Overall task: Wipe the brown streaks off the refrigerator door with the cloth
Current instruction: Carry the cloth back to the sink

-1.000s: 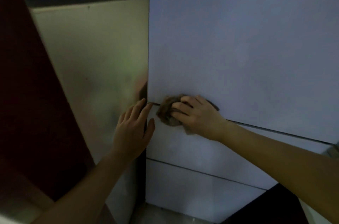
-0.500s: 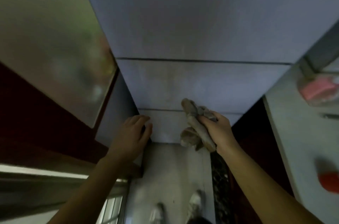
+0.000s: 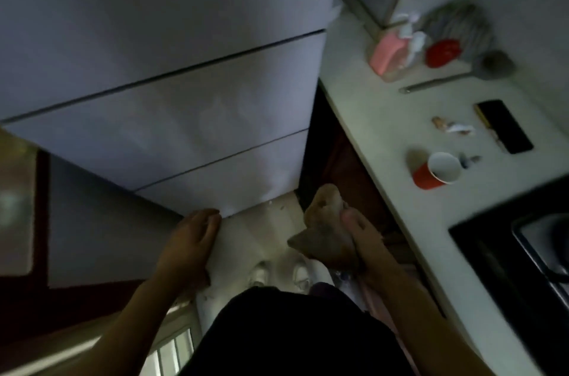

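Observation:
The pale grey refrigerator door [image 3: 172, 37] fills the upper left, with two drawer fronts [image 3: 221, 117] below it. I see no brown streaks on it in this dim light. My right hand [image 3: 360, 240] grips a crumpled brown cloth [image 3: 323, 221] and holds it off the refrigerator, over the floor near its lower right corner. My left hand [image 3: 191, 240] rests with its fingers apart at the bottom left corner of the lowest drawer.
A white counter [image 3: 385, 129] runs along the right with a red cup [image 3: 435, 172], a pink bottle [image 3: 388, 52], a red lid [image 3: 443, 52], a grey spatula [image 3: 462, 74], a black phone [image 3: 503, 126] and a stove [image 3: 523, 246]. My shoes [image 3: 278, 274] stand on the light floor.
The view swung down and to the right. My right hand lifted the cloth off the door seam and drew it back toward me. My left hand stayed at the refrigerator's left edge.

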Tool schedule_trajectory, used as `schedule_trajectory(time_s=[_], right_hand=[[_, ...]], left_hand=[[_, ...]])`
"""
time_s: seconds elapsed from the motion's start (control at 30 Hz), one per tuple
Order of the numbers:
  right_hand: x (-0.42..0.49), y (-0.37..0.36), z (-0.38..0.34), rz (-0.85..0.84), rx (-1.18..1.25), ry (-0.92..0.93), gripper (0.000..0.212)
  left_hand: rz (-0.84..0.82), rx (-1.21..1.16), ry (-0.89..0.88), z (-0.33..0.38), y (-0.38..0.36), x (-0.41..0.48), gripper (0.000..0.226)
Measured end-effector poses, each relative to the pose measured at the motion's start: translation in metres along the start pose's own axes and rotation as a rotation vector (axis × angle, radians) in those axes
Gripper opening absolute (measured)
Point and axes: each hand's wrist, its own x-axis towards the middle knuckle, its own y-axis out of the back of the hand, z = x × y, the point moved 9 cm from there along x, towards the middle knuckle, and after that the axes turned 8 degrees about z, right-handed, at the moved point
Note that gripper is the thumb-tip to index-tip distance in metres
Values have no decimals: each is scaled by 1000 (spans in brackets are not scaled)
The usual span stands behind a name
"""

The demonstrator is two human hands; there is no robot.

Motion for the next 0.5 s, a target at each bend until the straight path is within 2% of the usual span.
schedule_trajectory(time_s=[0.03, 0.07, 0.13, 0.2, 0.27, 0.33, 0.5], right_hand=[[-1, 6, -6, 32, -76, 94, 20], [-4, 14, -9, 78, -178, 175, 32], [-13, 28, -5, 181, -269, 215, 53], [-26, 36, 7, 280, -259, 202, 60], [-41, 43, 23, 413, -250, 195, 60], [-59, 53, 45, 550, -232, 161, 59], [-120, 74, 120, 834, -146, 28, 47]], left_hand=[[-6, -12, -24, 7, -3, 11, 32], [-20, -16, -49, 13, -7, 22, 36], [-78, -1, -104, 27, -18, 41, 34], [-148, 9, -172, 41, -28, 52, 25], [-224, 3, -232, 53, -38, 59, 19], [-328, 21, -285, 62, -53, 62, 24], [-596, 268, -470, 84, -102, 49, 41]])
